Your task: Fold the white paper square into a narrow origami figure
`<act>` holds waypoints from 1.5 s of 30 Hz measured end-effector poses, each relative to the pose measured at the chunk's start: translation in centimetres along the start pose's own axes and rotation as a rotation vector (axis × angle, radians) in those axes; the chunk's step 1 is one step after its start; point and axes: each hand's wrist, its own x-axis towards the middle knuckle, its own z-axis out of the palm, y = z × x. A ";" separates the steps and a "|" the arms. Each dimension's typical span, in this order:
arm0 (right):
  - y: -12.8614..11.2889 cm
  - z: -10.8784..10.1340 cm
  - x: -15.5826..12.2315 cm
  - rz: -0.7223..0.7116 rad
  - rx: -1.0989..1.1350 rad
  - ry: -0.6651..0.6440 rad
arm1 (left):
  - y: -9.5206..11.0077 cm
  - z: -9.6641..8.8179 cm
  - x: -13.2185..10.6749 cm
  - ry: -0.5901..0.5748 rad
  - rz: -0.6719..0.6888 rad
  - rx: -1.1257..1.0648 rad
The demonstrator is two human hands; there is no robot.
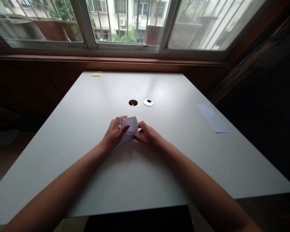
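Note:
A pale folded sheet of paper point(131, 124) is held up between my two hands, just above the middle of the white table. My left hand point(116, 131) grips its left side, thumb across the near face and fingers behind. At the right edge of the paper, my right hand point(147, 132) pinches it between thumb and fingers; the fingertips are partly hidden. A lower part of the paper slants down to the left beneath my left hand.
The white table point(87, 180) has a round cable hole point(133, 103) with its round cover point(148, 103) beside it. A loose paper strip point(214, 118) lies near the right edge, a yellow sticky note point(97, 74) at the far left corner. Behind is a barred window point(125, 47).

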 end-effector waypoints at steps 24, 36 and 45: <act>0.3 -1.5 -0.7 -0.001 0.175 0.082 | -1.5 -0.5 0.3 -0.297 0.031 -0.201; -1.9 -2.2 -0.6 -0.211 -0.027 0.262 | -1.0 -0.1 0.2 -0.290 0.298 0.047; -3.7 -2.6 -0.3 -0.317 -0.180 0.214 | -0.7 0.6 0.1 -0.328 0.396 0.190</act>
